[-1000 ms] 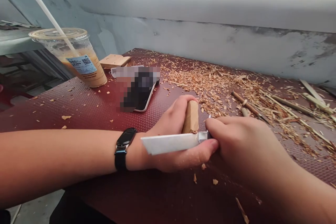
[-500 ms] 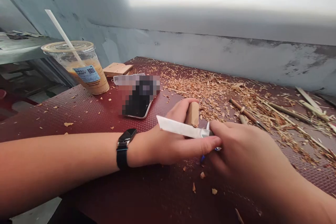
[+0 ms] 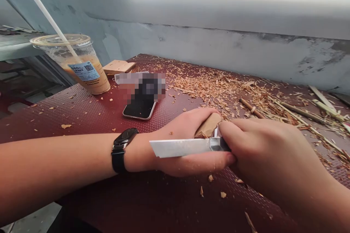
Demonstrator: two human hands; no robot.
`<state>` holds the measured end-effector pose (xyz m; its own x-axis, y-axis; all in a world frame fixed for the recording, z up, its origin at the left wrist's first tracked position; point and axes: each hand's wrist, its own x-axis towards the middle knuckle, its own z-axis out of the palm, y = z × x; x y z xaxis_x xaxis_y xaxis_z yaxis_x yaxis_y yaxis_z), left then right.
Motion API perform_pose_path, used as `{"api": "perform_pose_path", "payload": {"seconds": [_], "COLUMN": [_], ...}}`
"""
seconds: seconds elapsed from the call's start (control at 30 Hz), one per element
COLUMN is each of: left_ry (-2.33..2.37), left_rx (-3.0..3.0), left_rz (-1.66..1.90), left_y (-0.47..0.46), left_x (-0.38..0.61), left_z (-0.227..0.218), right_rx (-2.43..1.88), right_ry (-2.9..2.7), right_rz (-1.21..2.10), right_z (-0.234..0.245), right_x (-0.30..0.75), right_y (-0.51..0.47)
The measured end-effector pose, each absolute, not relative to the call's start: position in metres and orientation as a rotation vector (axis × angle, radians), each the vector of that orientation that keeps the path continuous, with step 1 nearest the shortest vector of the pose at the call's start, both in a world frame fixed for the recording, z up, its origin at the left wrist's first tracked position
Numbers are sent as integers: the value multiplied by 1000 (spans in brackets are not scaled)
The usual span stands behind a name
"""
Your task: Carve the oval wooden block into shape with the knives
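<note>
My left hand is wrapped round a short wooden piece, whose tan end sticks out between thumb and fingers. A black band sits on that wrist. My right hand is closed on the handle of a knife; its flat steel blade points left across my left hand, with its inner end against the wood. The handle itself is hidden in my fist. Both hands rest low over the dark red table.
A plastic cup of iced drink with a straw stands at the far left, with a small wooden block and a phone beside it. Wood shavings and several thin sticks and tools cover the right side. A grey wall runs behind.
The blade, raised and angled up to the left half a second ago, has come back down level against the wood. The wood piece is tilted more to the right.
</note>
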<state>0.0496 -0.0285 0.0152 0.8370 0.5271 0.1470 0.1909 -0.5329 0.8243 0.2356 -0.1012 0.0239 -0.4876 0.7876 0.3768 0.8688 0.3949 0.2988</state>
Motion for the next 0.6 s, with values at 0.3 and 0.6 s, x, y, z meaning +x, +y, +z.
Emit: {"api": "perform_pose_path", "payload": {"seconds": [0.3,0.6], "left_ry": [642,630], "left_rx": [1948,1995], "left_rz": [525,674], "left_y": [-33,-37], "left_x": [51,51], "left_z": [11,1], "right_rx": [-1573,-1725], "right_ry": [-2322,-2300], "right_rz": [-923,-688], "right_z": [16,17], "right_x": [238,235], "right_y": [-103,-98]}}
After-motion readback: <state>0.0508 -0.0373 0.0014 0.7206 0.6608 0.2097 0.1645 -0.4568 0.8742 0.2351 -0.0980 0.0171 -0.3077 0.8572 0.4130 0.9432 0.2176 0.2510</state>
